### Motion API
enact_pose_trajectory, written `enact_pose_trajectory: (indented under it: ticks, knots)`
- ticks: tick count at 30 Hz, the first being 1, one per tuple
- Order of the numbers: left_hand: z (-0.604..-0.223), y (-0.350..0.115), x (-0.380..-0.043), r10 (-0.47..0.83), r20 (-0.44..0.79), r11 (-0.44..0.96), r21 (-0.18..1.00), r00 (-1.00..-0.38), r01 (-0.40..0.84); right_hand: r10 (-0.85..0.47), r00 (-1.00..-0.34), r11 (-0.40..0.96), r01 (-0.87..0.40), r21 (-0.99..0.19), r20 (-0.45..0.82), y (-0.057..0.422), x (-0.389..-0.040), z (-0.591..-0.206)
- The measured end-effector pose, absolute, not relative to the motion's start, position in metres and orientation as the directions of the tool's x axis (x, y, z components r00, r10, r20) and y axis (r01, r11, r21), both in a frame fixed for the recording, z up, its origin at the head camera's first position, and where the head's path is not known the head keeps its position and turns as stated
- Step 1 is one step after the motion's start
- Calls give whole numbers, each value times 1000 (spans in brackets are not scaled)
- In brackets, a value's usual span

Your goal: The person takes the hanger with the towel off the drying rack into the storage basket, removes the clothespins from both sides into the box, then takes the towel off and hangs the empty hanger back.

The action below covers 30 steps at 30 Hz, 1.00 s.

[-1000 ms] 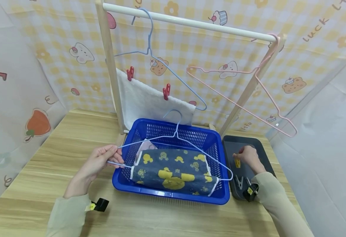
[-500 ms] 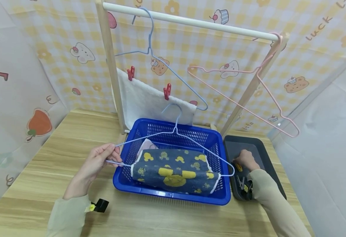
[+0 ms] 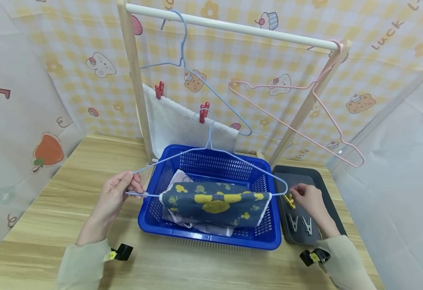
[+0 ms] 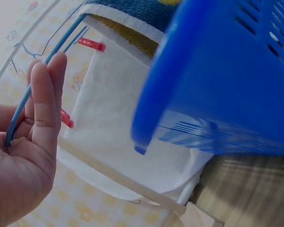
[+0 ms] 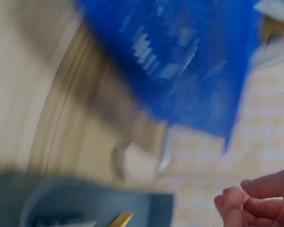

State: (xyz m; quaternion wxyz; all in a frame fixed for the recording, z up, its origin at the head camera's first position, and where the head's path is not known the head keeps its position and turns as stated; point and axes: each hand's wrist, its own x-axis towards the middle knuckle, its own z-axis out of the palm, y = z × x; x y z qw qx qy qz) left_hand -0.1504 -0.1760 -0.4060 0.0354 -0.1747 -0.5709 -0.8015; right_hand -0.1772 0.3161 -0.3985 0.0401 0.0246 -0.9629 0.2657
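My left hand [image 3: 115,195] holds the left end of a light blue wire hanger [image 3: 240,158], its fingers round the wire in the left wrist view. A navy towel [image 3: 215,207] with yellow mouse-head prints is draped over the hanger's lower bar, above a blue plastic basket [image 3: 207,237]. A pale cloth [image 3: 211,229] lies in the basket beneath it. My right hand [image 3: 309,199], fingers loosely bent and thumb near the fingertips, is beside the hanger's right end, with nothing visible in its grasp. A yellow clip [image 5: 120,220] lies in the dark grey tray [image 3: 327,193] below that hand.
Two grey clips [image 3: 292,222] lie in the tray. Behind the basket stands a rack with a white rail [image 3: 229,27], bearing another blue hanger [image 3: 215,90] and a pink hanger [image 3: 273,117]. A white towel [image 3: 182,125] with red clips [image 3: 159,90] hangs at the back.
My right hand has let go of the yellow clip in the tray and come up. The left hand has drawn slightly left, and the held hanger and navy towel have risen.
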Motion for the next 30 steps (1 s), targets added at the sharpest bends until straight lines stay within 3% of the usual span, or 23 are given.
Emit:
enact_pose_trajectory:
  ticks: [10,15,20,26,30]
  knots:
    - [-396,-170,-150,43,353,-385,869,-935,310,-150,-966,705,-255,-662,213,261,-138,-371]
    - [-392,-165,-150,7,328,-360,882,-944,304,-150,-930,678,-344,-649,337,243,-139,-381]
    - [-388,-164,-150,-75,310,-366,875,-948,316,-259,-870,660,-477,-580,420,234,-141,-396]
    - [-385,-169,-150,-135,303,-379,864,-944,331,-415,-849,659,-529,-535,328,233,-140,-405]
    - [-385,-171,-151,-118,308,-362,872,-944,330,-309,-902,668,-432,-606,303,230,-146,-400]
